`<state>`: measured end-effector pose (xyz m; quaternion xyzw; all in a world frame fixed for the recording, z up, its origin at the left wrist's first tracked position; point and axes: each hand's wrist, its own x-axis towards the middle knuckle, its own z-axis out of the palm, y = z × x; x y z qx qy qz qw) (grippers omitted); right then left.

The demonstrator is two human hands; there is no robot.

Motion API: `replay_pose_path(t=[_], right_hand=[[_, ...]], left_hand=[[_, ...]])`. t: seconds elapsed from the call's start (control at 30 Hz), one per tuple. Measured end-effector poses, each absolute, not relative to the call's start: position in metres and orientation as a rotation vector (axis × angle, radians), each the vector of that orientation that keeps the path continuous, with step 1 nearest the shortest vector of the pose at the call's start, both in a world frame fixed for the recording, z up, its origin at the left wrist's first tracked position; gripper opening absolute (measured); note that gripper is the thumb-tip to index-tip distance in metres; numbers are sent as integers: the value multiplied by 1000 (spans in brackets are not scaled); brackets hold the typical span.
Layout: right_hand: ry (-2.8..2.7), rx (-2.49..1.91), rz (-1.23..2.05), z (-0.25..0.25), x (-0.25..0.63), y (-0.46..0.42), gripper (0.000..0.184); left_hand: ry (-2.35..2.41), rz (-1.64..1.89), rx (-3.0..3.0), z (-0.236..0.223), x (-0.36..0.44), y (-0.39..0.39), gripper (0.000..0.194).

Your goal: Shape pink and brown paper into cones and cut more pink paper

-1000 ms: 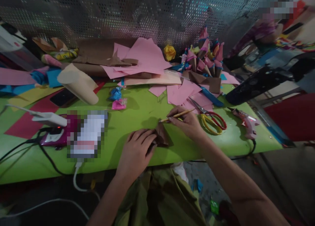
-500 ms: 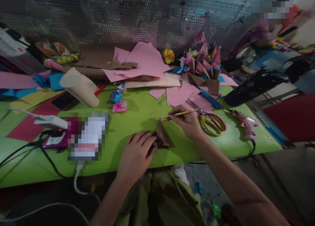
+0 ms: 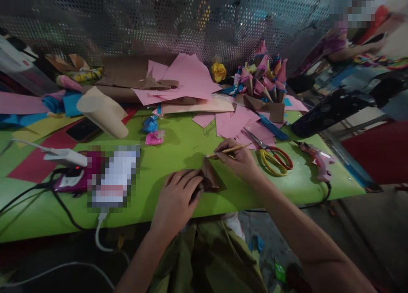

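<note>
My left hand (image 3: pixel 180 191) rests on the green table with its fingers curled over the left side of a small folded piece of brown paper (image 3: pixel 210 178). The paper narrows towards its far end; its left part is hidden under my fingers. Between the thumb and fingers of my right hand (image 3: pixel 237 155) is a thin tan stick (image 3: pixel 232 149), pencil-like, though its exact kind is unclear. Its bluish left tip is at the paper's narrow top; I cannot tell whether they touch. Scissors (image 3: pixel 270 155) with red and yellow handles lie right of my right hand.
A pink glue gun (image 3: pixel 318 157) and a dark bottle (image 3: pixel 328 112) are at the right. Pink paper sheets (image 3: pixel 188 78) and several small paper cones (image 3: pixel 263 78) line the back. At left are a phone (image 3: pixel 114 176), a purple power strip (image 3: pixel 76 178) and cables. A person sits far right.
My right hand lifted the stick's tip slightly off the brown paper, then lowered it again to the paper's top. My left hand has stayed on the paper.
</note>
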<state>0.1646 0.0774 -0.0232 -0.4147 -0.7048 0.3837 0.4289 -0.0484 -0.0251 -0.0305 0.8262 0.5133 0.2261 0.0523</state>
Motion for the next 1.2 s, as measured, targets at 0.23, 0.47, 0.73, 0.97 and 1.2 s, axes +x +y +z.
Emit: replay_pose_path(t=[0.23, 0.47, 0.73, 0.97, 1.2], right_hand=[[-1816, -985, 999, -20, 165, 72, 7], [-1802, -986, 1065, -14, 166, 66, 11], [-1835, -933, 1101, -11, 166, 65, 12], [-1837, -902, 1166, -7, 167, 62, 15], [-1880, -827, 1235, -7, 167, 61, 18]], left_hand=[[1570, 699, 2498, -32, -48, -25, 26], [1574, 688, 2464, -32, -49, -26, 26], [1571, 657, 2469, -30, -48, -26, 26], [1564, 641, 2445, -28, -48, -25, 31], [1569, 640, 2425, -28, -48, -25, 35]])
